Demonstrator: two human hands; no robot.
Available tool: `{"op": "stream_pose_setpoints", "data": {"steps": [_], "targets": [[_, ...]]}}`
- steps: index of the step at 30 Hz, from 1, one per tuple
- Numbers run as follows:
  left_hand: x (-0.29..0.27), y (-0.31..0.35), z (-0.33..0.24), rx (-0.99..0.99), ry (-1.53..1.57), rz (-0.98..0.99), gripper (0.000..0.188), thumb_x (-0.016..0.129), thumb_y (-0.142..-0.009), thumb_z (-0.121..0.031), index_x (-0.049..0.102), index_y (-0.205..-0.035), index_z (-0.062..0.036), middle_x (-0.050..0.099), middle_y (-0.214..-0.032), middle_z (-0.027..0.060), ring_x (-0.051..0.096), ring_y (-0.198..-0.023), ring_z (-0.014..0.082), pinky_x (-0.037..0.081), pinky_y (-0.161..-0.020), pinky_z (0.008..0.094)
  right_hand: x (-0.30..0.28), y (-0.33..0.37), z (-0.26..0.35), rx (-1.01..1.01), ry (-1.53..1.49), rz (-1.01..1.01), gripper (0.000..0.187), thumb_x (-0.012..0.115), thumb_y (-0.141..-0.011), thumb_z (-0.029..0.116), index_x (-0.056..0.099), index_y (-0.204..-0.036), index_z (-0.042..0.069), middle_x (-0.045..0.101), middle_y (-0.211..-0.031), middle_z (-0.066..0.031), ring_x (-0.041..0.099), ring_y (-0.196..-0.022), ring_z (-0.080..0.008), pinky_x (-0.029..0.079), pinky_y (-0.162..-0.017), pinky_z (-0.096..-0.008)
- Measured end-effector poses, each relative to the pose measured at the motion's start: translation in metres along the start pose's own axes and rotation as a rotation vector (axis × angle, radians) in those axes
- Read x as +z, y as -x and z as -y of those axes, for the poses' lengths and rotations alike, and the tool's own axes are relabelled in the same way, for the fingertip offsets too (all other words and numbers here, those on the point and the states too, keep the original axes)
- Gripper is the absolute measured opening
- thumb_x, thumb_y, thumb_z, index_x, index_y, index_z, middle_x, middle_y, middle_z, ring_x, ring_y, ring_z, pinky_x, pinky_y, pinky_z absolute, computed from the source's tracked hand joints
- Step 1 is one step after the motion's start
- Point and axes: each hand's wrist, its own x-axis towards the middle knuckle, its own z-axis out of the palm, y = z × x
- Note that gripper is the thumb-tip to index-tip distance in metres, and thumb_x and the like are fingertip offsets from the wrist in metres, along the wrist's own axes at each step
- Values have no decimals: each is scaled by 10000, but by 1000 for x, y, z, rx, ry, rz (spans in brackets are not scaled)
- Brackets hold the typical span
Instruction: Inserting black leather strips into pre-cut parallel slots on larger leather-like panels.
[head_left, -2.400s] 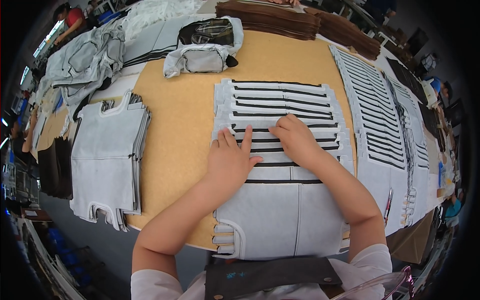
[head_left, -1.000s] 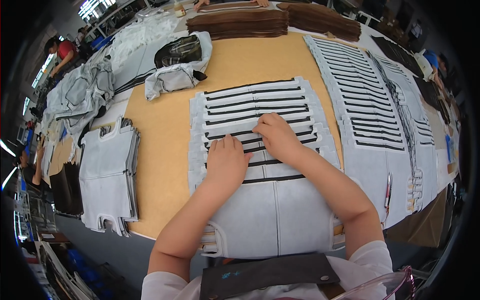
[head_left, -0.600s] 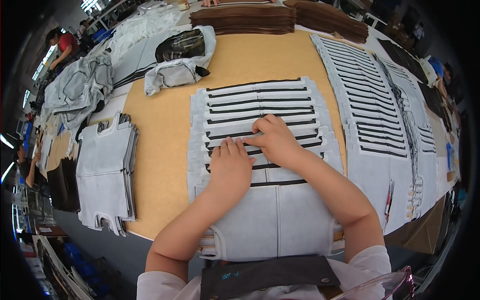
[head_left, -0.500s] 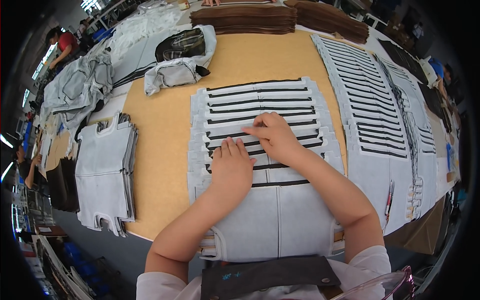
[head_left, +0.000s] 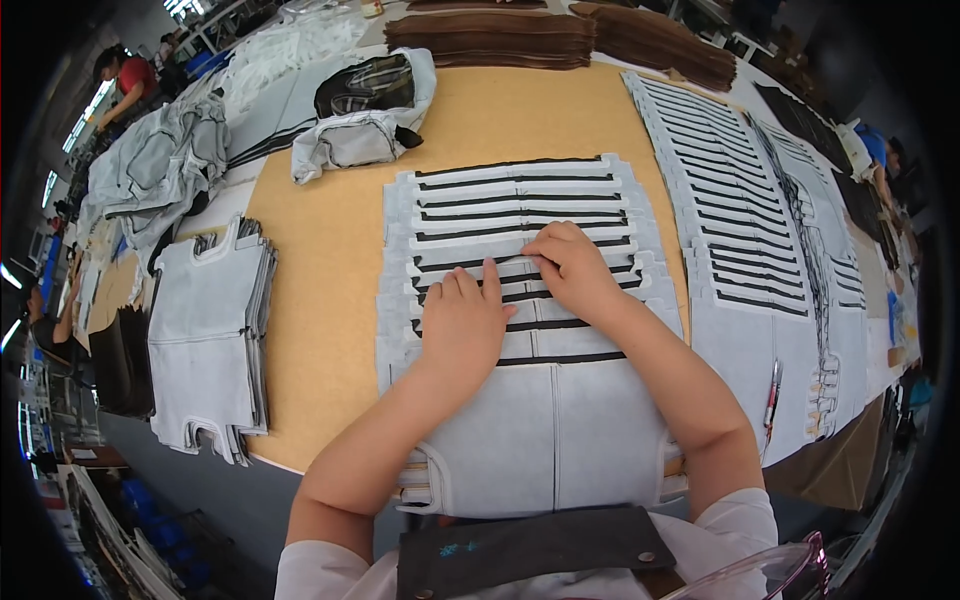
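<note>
A row of overlapping light grey panels [head_left: 555, 440], each showing a black strip along its far edge, lies in front of me. My left hand [head_left: 465, 325] rests flat on these panels with its fingers stretched forward, the index finger slightly raised. My right hand [head_left: 578, 275] is closed in a pinch at a black-edged strip [head_left: 460, 264] near the middle of the row. Its fingertips seem to grip the edge of that panel, though they partly hide it.
To the left hangs a stack of grey cut panels [head_left: 200, 340] over the table edge. A second overlapping row [head_left: 735, 190] lies right, with a pen-like tool [head_left: 773, 392]. Behind are a grey bag-like piece [head_left: 365, 120] and brown stacks [head_left: 490, 40]. Other people work further off.
My right hand has moved slightly right and its pointing index finger has drawn into a pinch at the strip. My left index finger has lifted and reaches further forward.
</note>
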Motion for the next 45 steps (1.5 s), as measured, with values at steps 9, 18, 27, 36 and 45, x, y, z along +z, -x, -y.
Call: {"op": "stream_pose_setpoints", "data": {"steps": [9, 18, 27, 36, 45], "targets": [[15, -31, 27, 23, 387, -37, 459, 746, -833, -299, 658, -1270, -185, 532, -901, 83, 561, -836, 271, 483, -740, 384, -2, 10, 10, -149, 214, -11, 217, 621, -728, -54, 682, -913, 42, 580, -935, -71, 539, -933, -277, 454, -829, -376], [14, -36, 27, 103, 501, 24, 356, 735, -851, -224, 693, -1204, -195, 546, -895, 75, 562, -857, 256, 489, -758, 379, -21, 13, 4, -102, 293, 90, 251, 625, -732, -73, 680, -952, 34, 602, -969, -82, 545, -970, -296, 452, -885, -401], [11, -43, 21, 186, 606, -42, 285, 671, -905, -210, 707, -1181, -148, 579, -908, 80, 574, -869, 254, 491, -738, 407, -35, 17, -8, -46, 241, 61, 234, 617, -755, -64, 684, -946, 54, 605, -938, -77, 548, -932, -304, 462, -838, -408], [21, -73, 6, 343, 399, -38, 211, 679, -897, -212, 709, -1015, -39, 596, -856, 96, 609, -820, 274, 509, -736, 379, -55, 19, -21, -15, 265, 128, 263, 617, -742, -79, 702, -950, 56, 605, -938, -63, 545, -937, -288, 468, -838, -391], [13, -90, 18, 382, 561, 219, 313, 637, -929, -287, 699, -1193, -132, 565, -809, 92, 593, -757, 260, 486, -656, 381, -63, 23, -15, -80, 353, 198, 338, 622, -690, -103, 711, -988, 29, 589, -989, -94, 538, -956, -294, 469, -842, -388]]}}
